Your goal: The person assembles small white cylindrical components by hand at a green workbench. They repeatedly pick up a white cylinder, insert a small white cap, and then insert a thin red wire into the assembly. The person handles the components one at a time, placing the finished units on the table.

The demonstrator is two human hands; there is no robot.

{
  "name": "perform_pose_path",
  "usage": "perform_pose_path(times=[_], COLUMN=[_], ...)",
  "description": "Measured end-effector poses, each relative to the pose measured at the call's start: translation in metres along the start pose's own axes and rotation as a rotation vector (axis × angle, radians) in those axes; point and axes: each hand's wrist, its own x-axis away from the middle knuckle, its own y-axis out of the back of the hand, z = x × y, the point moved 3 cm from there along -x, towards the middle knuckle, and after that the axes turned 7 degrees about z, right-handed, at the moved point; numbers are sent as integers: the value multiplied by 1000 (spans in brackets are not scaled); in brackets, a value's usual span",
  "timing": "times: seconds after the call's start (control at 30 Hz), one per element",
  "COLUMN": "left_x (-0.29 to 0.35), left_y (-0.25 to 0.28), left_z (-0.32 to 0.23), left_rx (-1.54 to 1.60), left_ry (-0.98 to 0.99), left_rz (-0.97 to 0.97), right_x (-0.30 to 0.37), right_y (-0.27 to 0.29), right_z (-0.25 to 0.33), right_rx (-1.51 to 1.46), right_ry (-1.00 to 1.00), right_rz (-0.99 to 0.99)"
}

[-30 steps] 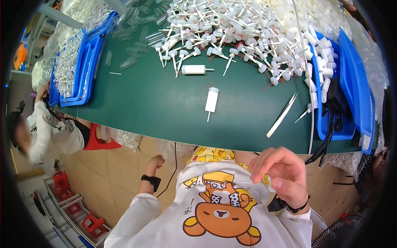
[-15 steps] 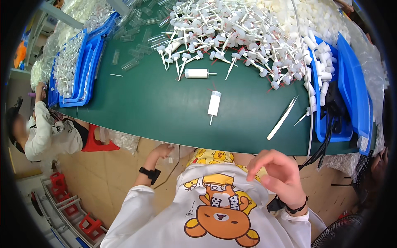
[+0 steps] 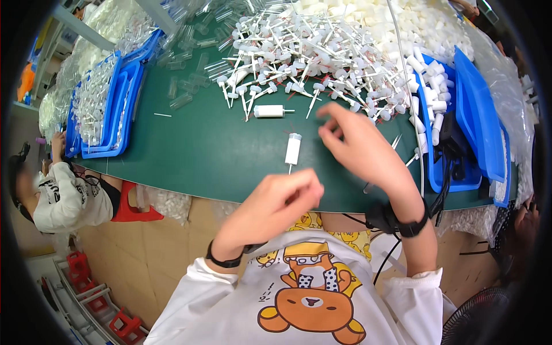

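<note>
A dense pile of slim white-stemmed pieces point(image 3: 322, 57) with pale round heads and red threads spreads across the far side of the green bench point(image 3: 201, 155). Beyond it, toward the right, lies a heap of short cream-white cylinders point(image 3: 397, 26). Clear plastic tubes point(image 3: 181, 102) are scattered left of the pile, and a thin white rod point(image 3: 163, 115) lies alone nearer the left-hand blue trays point(image 3: 123, 135). On the right, a blue bin point(image 3: 460, 185) holds white cylinders and dark equipment; a pale cable point(image 3: 422, 167) hangs down in front of its left side. Metal tweezers point(image 3: 395, 142) lie partly hidden under the right forearm. At the far left a co-worker point(image 3: 75, 201) sits by a red stool point(image 3: 135, 207).

Two stemmed white cylinders lie in the middle of the bench. The nearer cylinder point(image 3: 292, 152), between the hands in the view, points lengthwise toward the person: smooth and white, with a translucent collar and fine red threads at its far end, its thin stem toward the left hand point(image 3: 270, 201). The farther cylinder point(image 3: 270, 111) lies crosswise, stem to the right.

The hands are apart from each other. The right hand point(image 3: 351, 135) has thumb and forefinger parted above the bench; the left is curled and blurred, so I cannot tell whether its fingertips meet.
</note>
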Motion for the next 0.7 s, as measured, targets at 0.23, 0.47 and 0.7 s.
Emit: perform_pose_path(times=[0.23,0.47,0.7], left_x=[-34,-33,-32], left_y=[-25,-34,-33], left_z=[32,42,41], left_rx=[-133,-183,-170], left_ry=[-155,-254,-224], left_rz=[-242,-193,-150], right_x=[-66,-36,36], right_y=[-21,-6,98], right_z=[-5,6,6], right_rx=[646,518,266], right_ry=[-128,-64,-114], right_rz=[-224,-231,-305])
